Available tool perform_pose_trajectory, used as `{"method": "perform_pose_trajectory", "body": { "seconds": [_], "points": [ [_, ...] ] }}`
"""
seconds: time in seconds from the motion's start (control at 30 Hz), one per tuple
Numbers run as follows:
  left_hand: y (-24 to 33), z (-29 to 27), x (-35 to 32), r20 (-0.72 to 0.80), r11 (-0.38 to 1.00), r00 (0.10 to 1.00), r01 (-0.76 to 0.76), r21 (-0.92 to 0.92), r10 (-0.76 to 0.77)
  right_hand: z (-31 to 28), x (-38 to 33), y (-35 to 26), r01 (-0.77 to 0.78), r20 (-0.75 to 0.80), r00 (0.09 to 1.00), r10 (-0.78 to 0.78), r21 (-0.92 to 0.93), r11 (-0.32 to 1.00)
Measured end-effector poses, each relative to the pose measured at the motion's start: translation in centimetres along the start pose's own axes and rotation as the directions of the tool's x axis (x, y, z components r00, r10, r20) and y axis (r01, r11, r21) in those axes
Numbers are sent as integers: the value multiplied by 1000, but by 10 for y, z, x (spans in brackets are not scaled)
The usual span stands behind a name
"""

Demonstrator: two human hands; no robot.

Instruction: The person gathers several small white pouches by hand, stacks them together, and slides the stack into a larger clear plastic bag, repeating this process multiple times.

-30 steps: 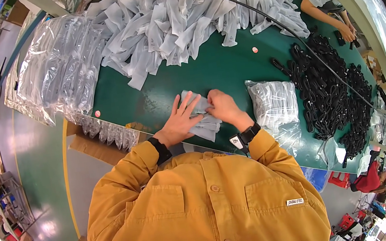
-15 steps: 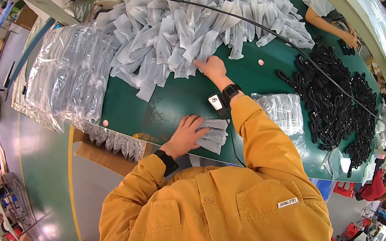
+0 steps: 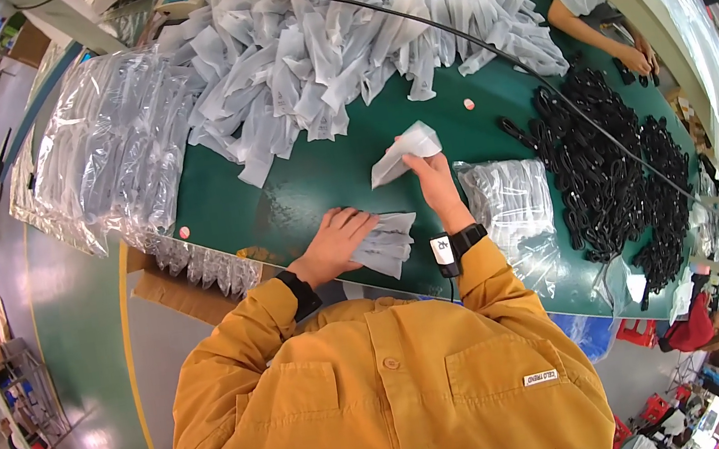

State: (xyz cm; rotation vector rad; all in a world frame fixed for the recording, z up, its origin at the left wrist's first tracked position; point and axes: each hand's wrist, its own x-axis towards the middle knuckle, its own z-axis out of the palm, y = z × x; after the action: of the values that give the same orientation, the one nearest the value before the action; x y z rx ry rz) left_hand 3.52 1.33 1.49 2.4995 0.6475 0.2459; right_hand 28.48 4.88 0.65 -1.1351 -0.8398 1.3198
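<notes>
My left hand [image 3: 336, 240] lies flat on a small stack of grey-white bags [image 3: 387, 243] at the near edge of the green table [image 3: 316, 180]. My right hand [image 3: 433, 178] is lifted above the table and grips one grey-white bag [image 3: 404, 152] by its end. A big heap of the same bags [image 3: 351, 40] covers the far part of the table. I wear a yellow jacket and a dark watch on each wrist.
Clear plastic packs [image 3: 107, 151] lie at the left, and a filled clear bag [image 3: 512, 202] sits right of my right hand. A pile of black cables [image 3: 622, 176] spreads at the right. Another person's hands [image 3: 637, 58] work at the far right. A cardboard box [image 3: 192, 282] stands below the table's edge.
My right hand reached out to the heap, took one bag and has drawn it back toward me. My left hand has stayed on the small stack.
</notes>
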Motion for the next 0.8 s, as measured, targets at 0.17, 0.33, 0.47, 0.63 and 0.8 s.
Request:
{"method": "perform_pose_trajectory", "body": {
  "seconds": [0.17, 0.33, 0.47, 0.63, 0.8],
  "points": [
    [4, 3, 1, 19, 1000, 1000, 8, -13, -7, -7, -8, -8, -51, -79, 996, 32, -261, 964],
    [0, 3, 7, -5, 1000, 1000, -13, 10, 13, 5, 9, -22, 238, 127, 971, -205, -644, 727],
    [-5, 2, 12, -13, 1000, 1000, -23, 13, 24, 19, 2, -19, 405, 349, 908, -231, -874, 270],
    [-7, 3, 8, 1, 1000, 1000, -7, -16, 7, -2, -24, -5, 278, 276, 961, -33, -955, 104],
    [-6, -6, 12, -62, 999, 997, -44, 27, 45, -3, -39, 13, 193, 182, 981, -64, -935, 296]
  ]
}}
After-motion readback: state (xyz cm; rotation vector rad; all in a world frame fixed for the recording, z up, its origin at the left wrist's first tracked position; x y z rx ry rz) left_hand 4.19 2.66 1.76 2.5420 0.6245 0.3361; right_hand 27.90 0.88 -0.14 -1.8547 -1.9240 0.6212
